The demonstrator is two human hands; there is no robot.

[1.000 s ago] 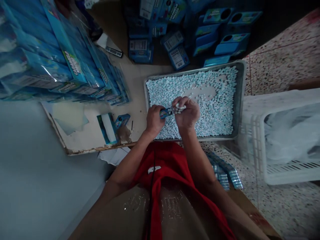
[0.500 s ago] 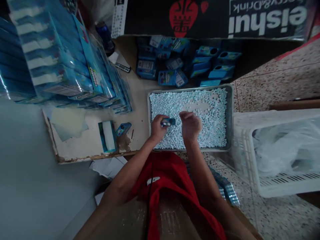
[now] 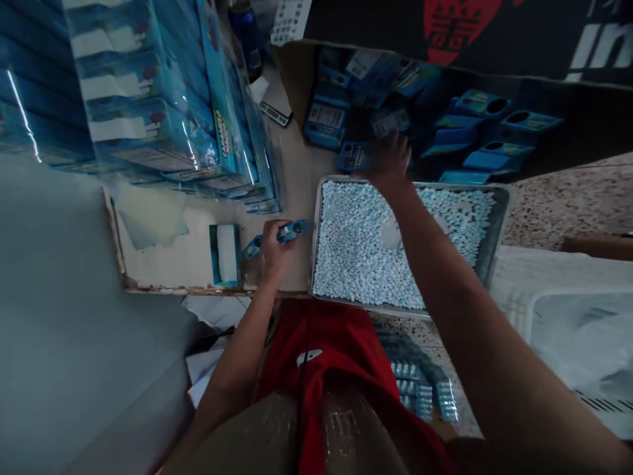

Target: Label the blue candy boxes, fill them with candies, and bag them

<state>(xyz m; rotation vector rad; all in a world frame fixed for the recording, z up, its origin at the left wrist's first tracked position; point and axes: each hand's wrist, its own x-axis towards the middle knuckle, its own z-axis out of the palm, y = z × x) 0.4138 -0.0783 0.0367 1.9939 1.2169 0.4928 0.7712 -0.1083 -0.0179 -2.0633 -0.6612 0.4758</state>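
My left hand point(image 3: 275, 249) is closed around a small blue candy box point(image 3: 293, 231) just left of the metal tray point(image 3: 316, 237). Close beside that hand, a second small blue box point(image 3: 252, 248) lies on the table. The tray holds a layer of small pale blue and white candies point(image 3: 351, 244), with bare patches near its middle. My right hand point(image 3: 392, 161), somewhat blurred, reaches over the tray's far rim to the mouth of a large black carton point(image 3: 370, 59). Its fingers are apart above small blue boxes point(image 3: 326, 122) in the carton, and I see nothing held in them.
Plastic-wrapped blue display boxes point(image 3: 173, 112) are stacked at the left. A blue carton with a white inside point(image 3: 227, 254) stands near the table's front edge. A small digital scale point(image 3: 275, 113) and a dark blue can point(image 3: 246, 36) lie behind. A white plastic basket point(image 3: 529, 316) is at right.
My left hand has moved left off the tray with the small box. My right hand has gone from above the candies forward to the black carton. The view has shifted.
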